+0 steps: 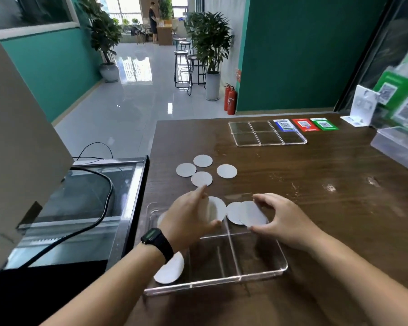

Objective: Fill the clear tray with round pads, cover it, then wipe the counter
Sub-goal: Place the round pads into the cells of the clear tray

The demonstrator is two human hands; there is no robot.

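A clear divided tray (257, 271) lies on the wooden counter right in front of me. My left hand (189, 220), with a black watch on its wrist, holds a white round pad (218, 208) over the tray's far middle compartment. My right hand (283, 220) pinches another round pad (252, 214), which overlaps a second pad (232, 214) at the far right compartment. One more pad (171, 269) lies in the near left compartment, partly under my left forearm. Several loose pads (201, 170) lie on the counter beyond the tray.
A second clear divided sheet (266, 134) lies farther back, beside blue, red and green QR cards (304, 124). A clear box (396, 147) and sign stands (363, 107) occupy the right edge. A glass-topped case with black cables (85, 208) sits to the left, below the counter edge.
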